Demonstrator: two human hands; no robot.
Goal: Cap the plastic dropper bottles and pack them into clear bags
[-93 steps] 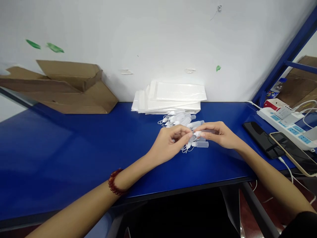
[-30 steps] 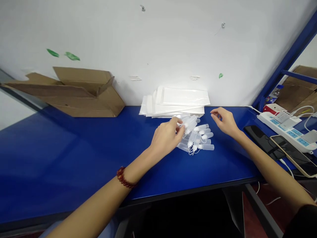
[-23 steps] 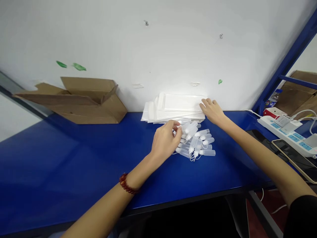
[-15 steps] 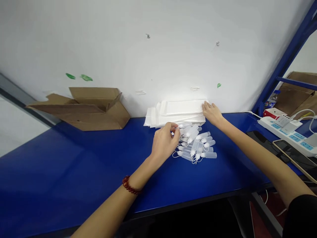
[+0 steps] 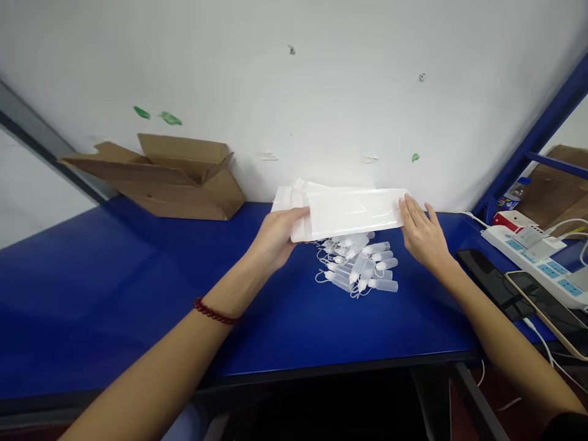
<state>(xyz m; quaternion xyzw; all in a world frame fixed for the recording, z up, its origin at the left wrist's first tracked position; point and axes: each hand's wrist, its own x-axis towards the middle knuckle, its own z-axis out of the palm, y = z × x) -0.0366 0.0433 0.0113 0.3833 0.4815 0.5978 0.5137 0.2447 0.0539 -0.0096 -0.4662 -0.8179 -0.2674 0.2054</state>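
Note:
A long, glossy white packaging bag (image 5: 353,212) is stretched between my two hands, above the table. My left hand (image 5: 274,241) grips its left end, thumb on top and fingers underneath; whether those fingers hold anything else is hidden. At the bag's right end, my right hand (image 5: 422,231) has it between thumb and fingers. Behind it, more white bags (image 5: 283,197) lie stacked against the wall. Below the held bag is a pile of small translucent plastic bottles (image 5: 361,269) with white caps and looped straps, its far side covered by the bag.
An open cardboard box (image 5: 184,190) stands at the back left. Two phones (image 5: 491,282) lie on the right, beside a white power strip (image 5: 537,263) with plugs and cables. A blue metal post (image 5: 528,131) rises at the right end of the blue table (image 5: 160,294).
My right hand has drawn a bag off the stack toward me. My left hand has left the bottles, moved slightly left and taken the bag's left end. The view has tilted slightly.

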